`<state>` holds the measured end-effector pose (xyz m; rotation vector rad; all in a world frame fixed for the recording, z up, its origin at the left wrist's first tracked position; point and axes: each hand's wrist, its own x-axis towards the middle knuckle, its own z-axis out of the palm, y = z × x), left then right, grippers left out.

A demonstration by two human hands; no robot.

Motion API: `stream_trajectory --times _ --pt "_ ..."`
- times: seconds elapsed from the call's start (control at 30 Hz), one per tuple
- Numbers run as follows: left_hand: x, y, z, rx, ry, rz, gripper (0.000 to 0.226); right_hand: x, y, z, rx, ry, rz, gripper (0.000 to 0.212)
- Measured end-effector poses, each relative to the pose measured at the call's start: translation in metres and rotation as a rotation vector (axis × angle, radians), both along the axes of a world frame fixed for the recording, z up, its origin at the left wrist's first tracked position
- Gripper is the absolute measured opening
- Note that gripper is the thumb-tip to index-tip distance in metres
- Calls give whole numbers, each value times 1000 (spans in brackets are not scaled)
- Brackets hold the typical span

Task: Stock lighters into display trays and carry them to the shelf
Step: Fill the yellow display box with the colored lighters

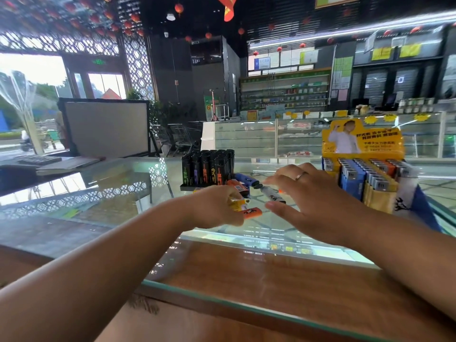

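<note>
Gathering loose lighters [246,180]: left hand [217,208] grips 1 yellow lighter [237,205], right hand [311,196] hovers, fingers spread; next probably needs upright slotting into the display tray [380,198]

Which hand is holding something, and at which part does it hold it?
The left hand grips a yellow lighter round its body; one end sticks out. The right hand holds nothing, its fingers spread over the loose lighters.

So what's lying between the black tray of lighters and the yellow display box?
Head view: loose lighters on the glass counter, including a blue lighter and a white lighter; the right hand hides part.
</note>
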<state>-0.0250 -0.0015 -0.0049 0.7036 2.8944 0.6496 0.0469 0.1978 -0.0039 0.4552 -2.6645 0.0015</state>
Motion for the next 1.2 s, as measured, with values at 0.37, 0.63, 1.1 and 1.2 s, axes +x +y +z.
stream_trajectory --times 0.37,0.63,1.1,1.2 --pt "-18 -1 -14 -136 324 -11 13 0 1 -2 38 -55 -14 59" --pt "-50 4 -9 -227 516 -135 44 -2 2 -4 27 -101 -6 57" --pt "-64 16 9 -355 380 -200 18 -4 8 -1 -74 -87 22 56" --pt "-62 18 4 -315 479 -231 9 -4 9 0 -95 -65 31 54"
